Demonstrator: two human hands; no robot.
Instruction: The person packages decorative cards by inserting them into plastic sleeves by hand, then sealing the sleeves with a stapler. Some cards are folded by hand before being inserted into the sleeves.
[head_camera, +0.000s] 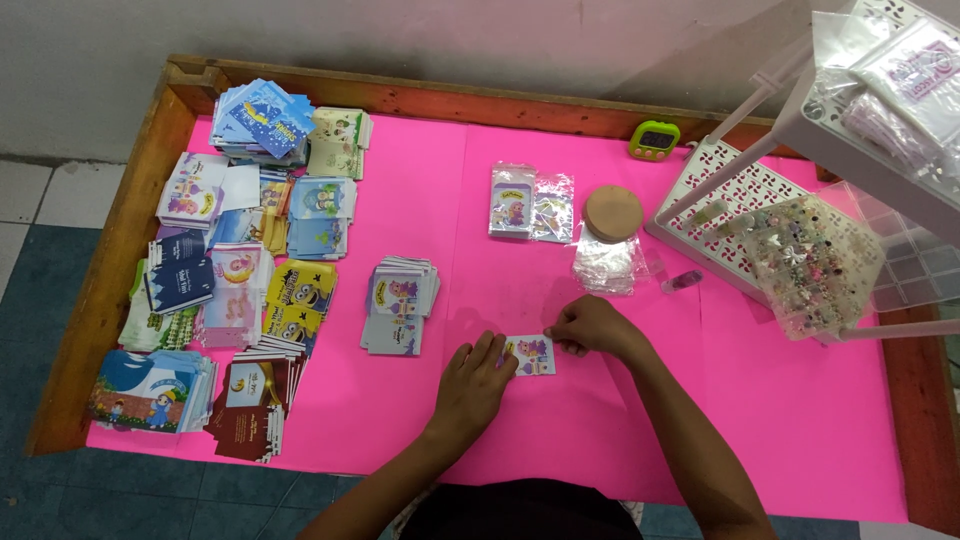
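Note:
A small printed card (532, 355) with a cartoon figure lies on the pink table cover (420, 180). My left hand (474, 385) rests flat on its left edge, fingers together. Pinching the card's upper right corner are the curled fingers of my right hand (590, 326). Just left of my hands sits a stack of similar cards (400, 303). Two clear packets holding cards (531, 203) lie farther back. A pile of empty clear sleeves (610, 263) lies beside a round cork disc (613, 212).
Many stacks of assorted printed cards (240, 260) fill the table's left side. A white perforated rack (725, 205) with a box of beads (815, 262) stands at right. A small green timer (655, 139) sits at the back. A wooden rim (120, 240) borders the table.

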